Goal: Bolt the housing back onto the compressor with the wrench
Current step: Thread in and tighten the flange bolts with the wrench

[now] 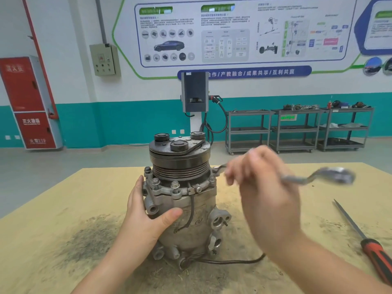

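Compressor (182, 198) stood on a dusty bench (63, 209) in a workshop.
It is gripped by the left hand (146, 217); the wrench (318, 177) is clasped, blurred, in the right hand (261, 183).

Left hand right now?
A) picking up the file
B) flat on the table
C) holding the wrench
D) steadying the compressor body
D: the left hand wraps the side of the compressor, thumb across its front, while the right hand holds the wrench.
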